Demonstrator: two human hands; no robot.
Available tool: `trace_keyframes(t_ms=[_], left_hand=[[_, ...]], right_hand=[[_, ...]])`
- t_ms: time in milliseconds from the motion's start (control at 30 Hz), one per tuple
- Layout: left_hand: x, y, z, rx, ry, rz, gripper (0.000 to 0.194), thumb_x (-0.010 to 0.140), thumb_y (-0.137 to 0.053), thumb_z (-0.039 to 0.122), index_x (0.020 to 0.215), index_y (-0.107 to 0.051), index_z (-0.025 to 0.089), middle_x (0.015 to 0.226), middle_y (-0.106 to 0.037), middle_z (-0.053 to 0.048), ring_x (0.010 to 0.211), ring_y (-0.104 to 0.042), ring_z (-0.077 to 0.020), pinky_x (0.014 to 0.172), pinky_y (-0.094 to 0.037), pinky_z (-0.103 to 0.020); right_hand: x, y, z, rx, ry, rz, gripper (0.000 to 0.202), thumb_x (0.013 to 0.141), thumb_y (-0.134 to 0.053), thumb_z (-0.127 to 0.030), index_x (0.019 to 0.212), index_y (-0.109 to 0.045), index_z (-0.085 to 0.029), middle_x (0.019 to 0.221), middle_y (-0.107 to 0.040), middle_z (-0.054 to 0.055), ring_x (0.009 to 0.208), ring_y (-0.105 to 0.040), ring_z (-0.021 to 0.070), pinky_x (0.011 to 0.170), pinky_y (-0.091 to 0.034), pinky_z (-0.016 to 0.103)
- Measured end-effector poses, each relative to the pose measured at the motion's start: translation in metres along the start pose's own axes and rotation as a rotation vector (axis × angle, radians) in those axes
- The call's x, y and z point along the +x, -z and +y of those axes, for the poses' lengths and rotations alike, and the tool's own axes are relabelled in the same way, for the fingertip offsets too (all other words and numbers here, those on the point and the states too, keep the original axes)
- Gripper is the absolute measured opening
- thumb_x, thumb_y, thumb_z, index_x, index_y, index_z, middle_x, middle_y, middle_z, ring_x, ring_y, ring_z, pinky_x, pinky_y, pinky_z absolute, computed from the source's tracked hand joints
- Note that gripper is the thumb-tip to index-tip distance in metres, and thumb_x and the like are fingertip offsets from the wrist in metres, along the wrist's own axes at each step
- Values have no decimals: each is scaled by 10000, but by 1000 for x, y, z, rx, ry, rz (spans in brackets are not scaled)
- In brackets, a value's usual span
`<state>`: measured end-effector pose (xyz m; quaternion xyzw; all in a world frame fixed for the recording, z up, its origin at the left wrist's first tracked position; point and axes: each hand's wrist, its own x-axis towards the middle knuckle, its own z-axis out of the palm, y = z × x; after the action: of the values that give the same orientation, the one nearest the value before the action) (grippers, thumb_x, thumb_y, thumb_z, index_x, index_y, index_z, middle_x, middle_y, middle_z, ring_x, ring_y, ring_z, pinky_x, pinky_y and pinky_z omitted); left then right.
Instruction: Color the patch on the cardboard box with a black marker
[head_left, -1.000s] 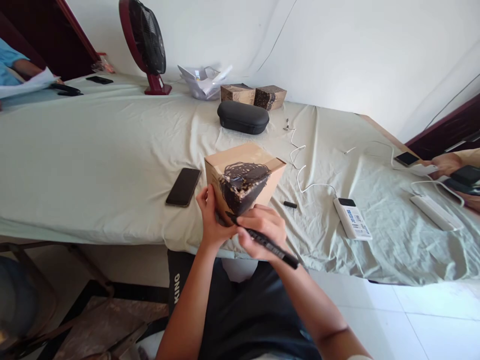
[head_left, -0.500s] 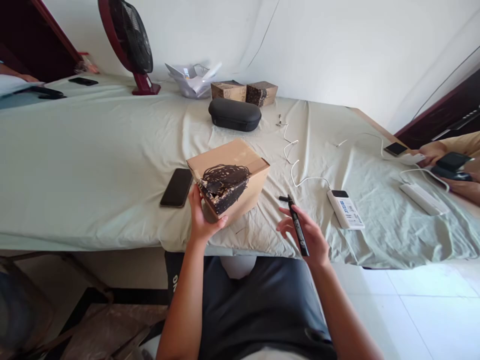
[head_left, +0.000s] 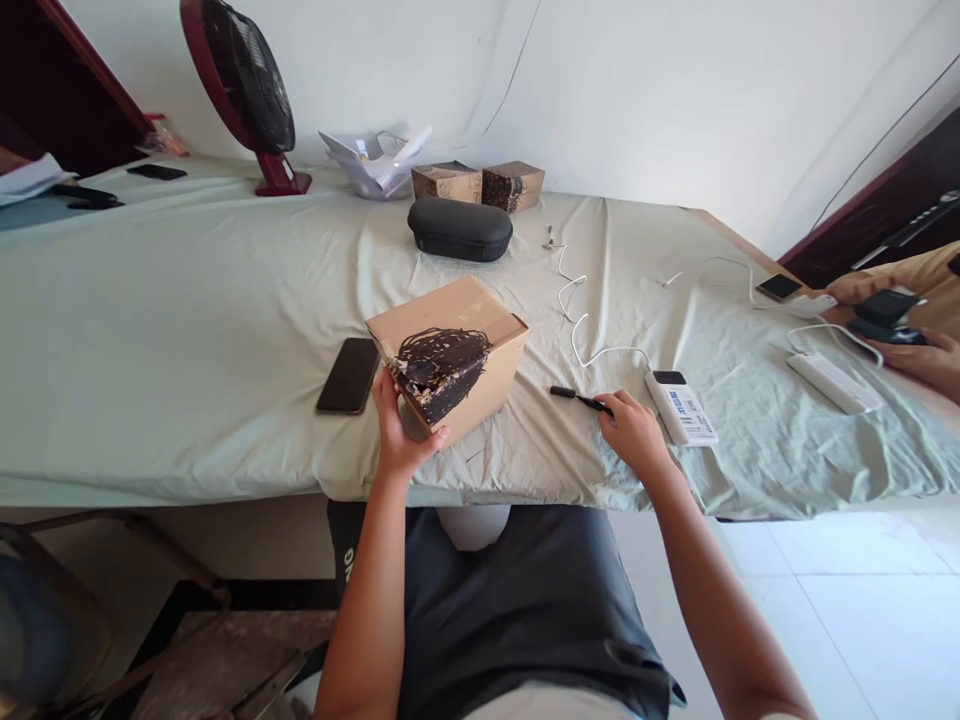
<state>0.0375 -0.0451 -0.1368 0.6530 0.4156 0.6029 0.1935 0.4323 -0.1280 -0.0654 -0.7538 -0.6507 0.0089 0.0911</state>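
A cardboard box (head_left: 480,320) rests tilted on the cloth, one torn corner scribbled over with dense black ink. My left hand (head_left: 401,440) grips that corner, thumb at the lower edge and fingers along the left side. To the right of the box, my right hand (head_left: 631,432) is down at the cloth, its fingers closed over a black marker (head_left: 591,403); most of the barrel is hidden under the hand. The marker's uncapped tip points left at its black cap (head_left: 563,392), lying on the cloth.
A black phone (head_left: 348,376) lies left of the box. Behind are a black case (head_left: 460,230), two smaller cartons (head_left: 448,183), a plastic basket (head_left: 371,178) and a fan (head_left: 281,180). A white power bank (head_left: 681,408) with a cable lies right. Another person's hands (head_left: 930,360) hold a dark object.
My right hand has turned over and lowered the marker from upright in front of me to flat near the cloth. The left hand keeps its hold on the box.
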Motion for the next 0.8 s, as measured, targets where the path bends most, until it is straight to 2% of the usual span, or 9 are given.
trace_keyframes(t_ms=[133,233,333,467,633,700,800], left_hand=[[1,0,2,-8,16,-2,1302,621,-872,822,1623,-300,217,1538,-460,-219,1421,-559,-412,1174,-502,-559],[1,1,2,2,33,-5,1287,614,-876,820,1609,-321,222,1519,-473,-210,1403,-567,-407,1156,-509,-548],[2,1,2,-5,35,-3,1267,613,-886,802,1595,-339,218,1517,-475,-209,1401,-571,-405,1151,-515,-538],[2,1,2,-18,33,-1,1265,619,-883,800,1597,-336,211,1536,-468,-221,1443,-551,-423,1174,-504,-554],[2,0,3,-16,32,-1,1283,618,-901,784,1609,-328,206,1551,-467,-233,1478,-533,-431,1186,-501,-560],[3,0,4,-11,37,-5,1295,607,-913,781,1614,-328,213,1557,-465,-232,1480,-535,-434,1186,-502,-565],[4,0,6,8,51,-9,1332,588,-925,787,1630,-318,222,1574,-454,-234,1481,-538,-438,1193,-499,-574]], right_hand=[[11,-12,-5,28,17,60,427,1001,-492,-208,1330,-764,-204,1172,-727,162,1147,-667,363,937,-491,462],[22,-18,-15,60,18,52,434,1003,-505,-209,1340,-777,-230,1191,-709,160,1141,-630,364,958,-487,474],[31,-23,-30,100,48,27,438,1004,-518,-211,1359,-770,-256,1251,-687,155,1175,-597,363,997,-474,492],[43,-30,-54,159,113,11,395,1037,-546,-311,1374,-740,-244,1308,-655,175,1235,-552,394,1031,-449,537],[60,-32,-74,216,139,33,393,1040,-384,-170,1270,-700,-135,1301,-680,222,1199,-596,368,997,-447,489],[69,-29,-77,251,140,60,379,1050,-341,-180,1238,-666,-132,1236,-709,214,1154,-627,344,971,-453,458],[81,-23,-82,304,147,96,334,1085,-325,-283,1122,-639,-173,1084,-738,169,1043,-657,307,901,-456,401]])
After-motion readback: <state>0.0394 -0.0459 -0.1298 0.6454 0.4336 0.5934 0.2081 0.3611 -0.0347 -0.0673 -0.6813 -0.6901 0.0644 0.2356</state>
